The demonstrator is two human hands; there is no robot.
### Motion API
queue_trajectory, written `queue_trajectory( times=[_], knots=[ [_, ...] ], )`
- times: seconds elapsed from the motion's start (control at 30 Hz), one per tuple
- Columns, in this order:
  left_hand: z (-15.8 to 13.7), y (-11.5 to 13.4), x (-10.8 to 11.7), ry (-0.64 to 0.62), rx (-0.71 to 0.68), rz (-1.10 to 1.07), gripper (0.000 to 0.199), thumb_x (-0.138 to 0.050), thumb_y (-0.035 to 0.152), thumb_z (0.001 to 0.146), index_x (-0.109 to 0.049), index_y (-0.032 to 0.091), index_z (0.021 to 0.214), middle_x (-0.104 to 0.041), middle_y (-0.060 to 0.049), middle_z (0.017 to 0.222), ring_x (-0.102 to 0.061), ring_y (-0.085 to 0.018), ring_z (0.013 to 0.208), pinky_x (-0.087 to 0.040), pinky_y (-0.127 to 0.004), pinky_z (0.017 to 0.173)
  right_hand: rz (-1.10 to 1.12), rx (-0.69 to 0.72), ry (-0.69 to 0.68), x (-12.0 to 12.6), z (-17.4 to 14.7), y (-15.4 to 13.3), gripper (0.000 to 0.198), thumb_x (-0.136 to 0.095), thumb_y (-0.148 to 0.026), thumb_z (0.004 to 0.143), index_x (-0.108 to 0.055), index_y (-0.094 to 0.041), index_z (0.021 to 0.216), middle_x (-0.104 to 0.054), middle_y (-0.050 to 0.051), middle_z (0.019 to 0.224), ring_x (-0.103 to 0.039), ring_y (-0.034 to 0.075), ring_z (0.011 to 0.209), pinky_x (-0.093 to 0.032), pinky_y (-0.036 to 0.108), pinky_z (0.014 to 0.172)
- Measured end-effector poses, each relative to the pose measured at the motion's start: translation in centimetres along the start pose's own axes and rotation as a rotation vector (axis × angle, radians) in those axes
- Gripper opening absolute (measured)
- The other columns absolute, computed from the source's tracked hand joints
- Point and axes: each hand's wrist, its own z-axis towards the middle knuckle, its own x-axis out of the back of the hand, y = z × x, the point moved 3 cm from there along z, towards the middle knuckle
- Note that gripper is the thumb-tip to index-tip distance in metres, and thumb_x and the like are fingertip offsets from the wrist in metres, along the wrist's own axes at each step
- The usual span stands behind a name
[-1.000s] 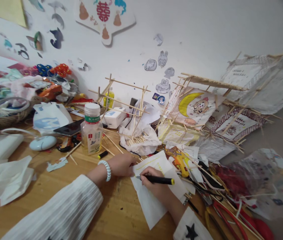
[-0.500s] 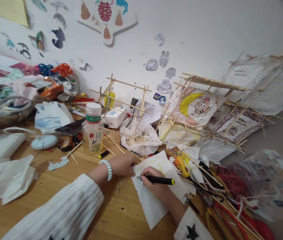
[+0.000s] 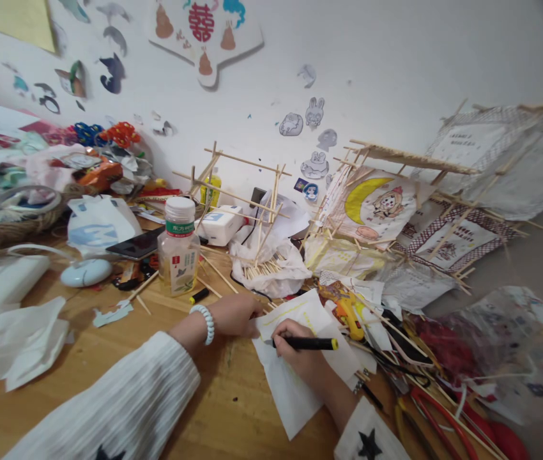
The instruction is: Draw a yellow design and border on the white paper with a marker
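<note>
A white sheet of paper (image 3: 290, 390) with yellow strokes near its top lies on the wooden table. My right hand (image 3: 300, 354) is closed around a black marker (image 3: 312, 344) with a yellow end, its tip low over the left part of the sheet. At the paper's upper left edge rests my left hand (image 3: 236, 314), wearing a pale beaded bracelet; its fingers bend downward and are mostly hidden. The marker's black cap (image 3: 199, 296) lies on the table just beyond my left wrist. A plastic bottle (image 3: 179, 246) stands behind the cap.
Thin wooden sticks (image 3: 266, 267) lie in a plastic bag behind the sheet. A stick frame (image 3: 247, 191) and a decorated paper lantern (image 3: 377, 204) stand farther back. Red-handled pliers (image 3: 437, 409) and a yellow tool (image 3: 351, 318) crowd the right. A phone (image 3: 136, 245) and blue mouse-shaped device (image 3: 85, 273) lie left.
My right hand has shifted slightly to the right with the marker. My left hand and the sheet look unmoved.
</note>
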Motion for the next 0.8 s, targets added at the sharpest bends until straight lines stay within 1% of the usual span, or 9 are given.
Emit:
queue_trajectory(
  times=[0.1, 0.27, 0.4, 0.5, 0.6, 0.8],
  knots=[
    [0.0, -0.1, 0.0, -0.013, -0.033, -0.026, 0.023, -0.063, 0.027, 0.067, -0.069, 0.019, 0.088, -0.07, -0.004, 0.082, -0.061, -0.018, 0.069, -0.037, -0.023, 0.054, -0.022, -0.008, -0.018, -0.1, 0.0, -0.1, 0.009, -0.051, -0.02, 0.079, -0.056, -0.026, 0.073, -0.058, 0.004, 0.065, -0.056, 0.02, 0.061, -0.041, 0.031, 0.055],
    [0.1, -0.1, 0.0, -0.016, -0.026, -0.019, 0.024, -0.064, 0.029, 0.067, -0.069, 0.019, 0.088, -0.07, -0.005, 0.083, -0.061, -0.019, 0.071, -0.037, -0.024, 0.055, 0.018, -0.025, 0.011, -0.1, 0.1, 0.1, 0.011, -0.048, -0.021, 0.077, -0.052, -0.024, 0.067, -0.054, 0.001, 0.059, -0.053, 0.018, 0.056, -0.037, 0.029, 0.051],
    [0.2, -0.1, -0.1, -0.02, -0.032, -0.021, 0.024, -0.063, 0.028, 0.067, -0.068, 0.019, 0.088, -0.07, -0.005, 0.084, -0.061, -0.019, 0.071, -0.038, -0.024, 0.055, -0.009, -0.003, -0.006, -0.2, 0.2, 0.5, 0.008, -0.051, -0.024, 0.076, -0.057, -0.022, 0.072, -0.056, -0.001, 0.062, -0.053, 0.016, 0.058, -0.039, 0.027, 0.054],
    [0.2, -0.2, -0.1, -0.021, -0.032, -0.033, 0.024, -0.063, 0.028, 0.067, -0.068, 0.019, 0.088, -0.07, -0.004, 0.084, -0.061, -0.02, 0.071, -0.038, -0.024, 0.056, -0.031, 0.014, 0.003, -0.2, 0.2, 0.5, 0.008, -0.051, -0.024, 0.074, -0.057, -0.02, 0.07, -0.056, -0.001, 0.063, -0.052, 0.016, 0.059, -0.037, 0.025, 0.054],
    [0.2, -0.2, -0.1, -0.024, -0.038, -0.036, 0.024, -0.063, 0.028, 0.067, -0.068, 0.02, 0.089, -0.07, -0.004, 0.084, -0.061, -0.019, 0.072, -0.038, -0.024, 0.057, -0.008, -0.002, 0.013, -0.1, 0.2, 0.6, 0.01, -0.05, -0.024, 0.074, -0.054, -0.019, 0.067, -0.054, -0.002, 0.059, -0.051, 0.015, 0.057, -0.036, 0.024, 0.053],
    [0.1, -0.1, -0.1, -0.02, -0.041, -0.018, 0.023, -0.063, 0.029, 0.067, -0.068, 0.019, 0.088, -0.07, -0.004, 0.084, -0.061, -0.019, 0.071, -0.037, -0.024, 0.055, 0.01, -0.011, 0.002, -0.2, 0.2, 0.9, 0.009, -0.051, -0.026, 0.075, -0.056, -0.02, 0.071, -0.055, -0.002, 0.061, -0.052, 0.015, 0.057, -0.039, 0.023, 0.053]
  ],
)
